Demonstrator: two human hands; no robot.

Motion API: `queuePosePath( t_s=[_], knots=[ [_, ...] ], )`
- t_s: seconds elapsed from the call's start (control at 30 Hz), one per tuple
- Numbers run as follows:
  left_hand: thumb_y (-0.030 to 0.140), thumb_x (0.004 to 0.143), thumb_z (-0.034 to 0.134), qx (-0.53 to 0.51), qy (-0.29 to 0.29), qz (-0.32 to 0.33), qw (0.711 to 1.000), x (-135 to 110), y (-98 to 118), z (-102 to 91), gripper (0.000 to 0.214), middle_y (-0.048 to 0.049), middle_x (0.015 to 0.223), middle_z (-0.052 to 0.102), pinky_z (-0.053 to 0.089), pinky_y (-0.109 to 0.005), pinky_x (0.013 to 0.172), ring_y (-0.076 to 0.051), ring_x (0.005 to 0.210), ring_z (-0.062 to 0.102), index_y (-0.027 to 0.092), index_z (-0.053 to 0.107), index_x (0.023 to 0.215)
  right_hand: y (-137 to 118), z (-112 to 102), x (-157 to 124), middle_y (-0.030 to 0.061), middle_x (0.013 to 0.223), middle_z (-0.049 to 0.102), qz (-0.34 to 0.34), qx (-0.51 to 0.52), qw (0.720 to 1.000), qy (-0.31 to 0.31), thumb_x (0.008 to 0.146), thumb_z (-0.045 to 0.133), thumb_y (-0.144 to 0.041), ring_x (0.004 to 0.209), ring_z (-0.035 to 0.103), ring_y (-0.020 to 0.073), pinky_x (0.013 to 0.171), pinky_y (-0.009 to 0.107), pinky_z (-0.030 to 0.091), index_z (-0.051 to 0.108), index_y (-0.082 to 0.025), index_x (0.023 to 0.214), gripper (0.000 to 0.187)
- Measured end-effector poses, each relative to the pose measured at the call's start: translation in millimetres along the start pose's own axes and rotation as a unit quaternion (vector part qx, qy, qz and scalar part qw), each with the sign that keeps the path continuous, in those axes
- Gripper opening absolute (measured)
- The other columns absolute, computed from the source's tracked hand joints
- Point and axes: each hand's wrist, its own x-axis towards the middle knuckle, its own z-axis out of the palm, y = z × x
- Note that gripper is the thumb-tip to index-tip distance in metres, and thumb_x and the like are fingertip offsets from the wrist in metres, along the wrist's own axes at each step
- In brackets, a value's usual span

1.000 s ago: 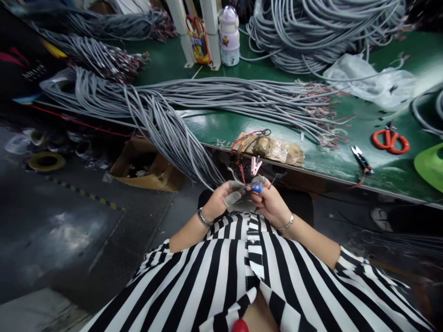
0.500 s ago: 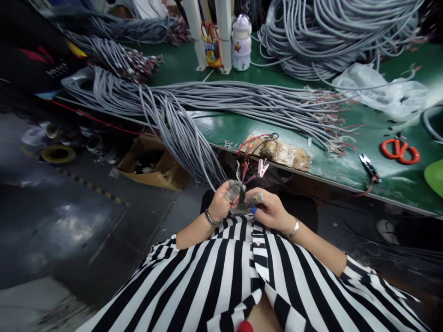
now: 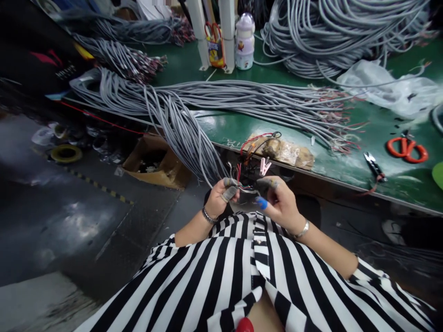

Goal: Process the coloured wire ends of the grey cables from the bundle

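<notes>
My left hand, with grey finger covers, is closed on the end of a grey cable by the bundle of grey cables that hangs off the bench. Thin coloured wires stick out of its grip toward the right. Beside them is my right hand, with a blue-wrapped thumb and a grey-covered index finger spread apart. The wire tips reach the gap between those fingers; no firm hold on them shows. A pink clip is just above my right hand at the bench edge.
On the green bench lie a long cable bundle, cardboard pieces, black snips and red-handled scissors. Farther back are a bottle, a plastic bag and cable coils. A cardboard box sits below, left.
My right hand has moved away to the right, and its thumb and index finger have opened apart. The coloured wires now show stretched out between the hands. The left hand keeps its grip.
</notes>
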Motion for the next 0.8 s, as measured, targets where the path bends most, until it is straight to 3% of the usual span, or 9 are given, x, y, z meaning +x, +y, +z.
queuePosePath(
  t_s=[0.07, 0.2, 0.27, 0.4, 0.47, 0.53, 0.6, 0.7, 0.8],
  knots=[
    [0.045, 0.077, 0.075, 0.042, -0.03, 0.003, 0.999, -4, 0, 2.8, 0.034, 0.0006, 0.065, 0.065, 0.046, -0.017, 0.05, -0.007, 0.052, 0.057, 0.015, 0.063, 0.088, -2, 3, 4, 0.012, 0.109, 0.062, -0.014, -0.068, 0.997, -0.036, 0.082, 0.065, -0.034, 0.084, 0.061, 0.0209, 0.066, 0.031, 0.049, 0.057, -0.019, 0.113, 0.035],
    [0.041, 0.07, 0.081, 0.104, -0.053, 0.042, 0.992, -4, 2, 8.7, 0.033, 0.0023, 0.061, 0.062, 0.046, -0.018, 0.053, -0.006, 0.05, 0.053, 0.015, 0.064, 0.081, -2, 12, 10, 0.0069, 0.087, 0.063, -0.006, -0.155, 0.981, -0.12, 0.087, 0.055, -0.024, 0.071, 0.056, 0.0166, 0.06, 0.027, 0.04, 0.057, -0.019, 0.086, 0.006],
    [0.04, 0.07, 0.081, 0.116, 0.003, 0.06, 0.991, 1, 2, 6.4, 0.032, 0.0043, 0.058, 0.058, 0.042, -0.016, 0.048, -0.005, 0.047, 0.048, 0.015, 0.064, 0.08, -2, 16, 9, 0.0037, 0.076, 0.058, -0.001, -0.134, 0.981, -0.139, 0.088, 0.051, -0.023, 0.062, 0.049, 0.0135, 0.057, 0.025, 0.035, 0.053, -0.019, 0.076, 0.013],
    [0.044, 0.075, 0.075, 0.05, 0.217, 0.101, 0.97, 17, 3, -12.4, 0.032, 0.0086, 0.049, 0.047, 0.026, -0.014, 0.037, -0.003, 0.038, 0.036, 0.017, 0.058, 0.077, -1, 21, 1, -0.0001, 0.065, 0.05, -0.031, -0.007, 0.975, -0.219, 0.087, 0.052, -0.025, 0.058, 0.043, 0.0114, 0.056, 0.024, 0.034, 0.046, -0.02, 0.067, 0.021],
    [0.045, 0.073, 0.076, 0.015, 0.249, 0.111, 0.962, 22, 6, -22.2, 0.035, 0.0091, 0.048, 0.046, 0.025, -0.013, 0.035, -0.003, 0.037, 0.035, 0.018, 0.054, 0.074, 0, 22, -2, -0.0011, 0.062, 0.049, -0.033, 0.022, 0.965, -0.258, 0.086, 0.054, -0.026, 0.056, 0.042, 0.0107, 0.055, 0.024, 0.034, 0.044, -0.02, 0.065, 0.024],
    [0.046, 0.071, 0.078, 0.004, 0.229, 0.104, 0.968, 20, 8, -26.9, 0.037, 0.0083, 0.049, 0.049, 0.028, -0.013, 0.036, -0.003, 0.038, 0.038, 0.018, 0.054, 0.075, 2, 21, -2, -0.0018, 0.06, 0.048, -0.001, 0.028, 0.971, -0.236, 0.088, 0.054, -0.029, 0.054, 0.042, 0.0103, 0.054, 0.023, 0.033, 0.044, -0.02, 0.064, 0.028],
    [0.047, 0.07, 0.078, 0.005, 0.2, 0.093, 0.975, 14, 6, -25.8, 0.038, 0.0073, 0.051, 0.052, 0.031, -0.013, 0.037, -0.004, 0.039, 0.042, 0.018, 0.056, 0.078, 3, 18, 2, -0.0013, 0.061, 0.049, 0.045, 0.016, 0.985, -0.164, 0.092, 0.052, -0.036, 0.055, 0.044, 0.011, 0.055, 0.024, 0.035, 0.048, -0.02, 0.068, 0.029],
    [0.046, 0.073, 0.077, 0.036, 0.145, 0.086, 0.985, 3, 1, -18.0, 0.035, 0.0059, 0.053, 0.056, 0.035, -0.014, 0.04, -0.005, 0.042, 0.046, 0.017, 0.059, 0.082, 1, 15, 13, 0.0045, 0.078, 0.06, 0.065, -0.054, 0.993, -0.085, 0.088, 0.057, -0.048, 0.068, 0.055, 0.0164, 0.063, 0.028, 0.043, 0.057, -0.019, 0.087, 0.029],
    [0.043, 0.077, 0.075, 0.108, 0.079, 0.098, 0.986, -3, 1, -10.2, 0.03, 0.0044, 0.057, 0.059, 0.042, -0.016, 0.046, -0.006, 0.046, 0.05, 0.017, 0.062, 0.083, -4, 20, 21, 0.0107, 0.095, 0.063, 0.045, -0.128, 0.985, -0.103, 0.083, 0.062, -0.051, 0.082, 0.06, 0.023, 0.069, 0.032, 0.045, 0.057, -0.017, 0.104, 0.04]
  ],
)
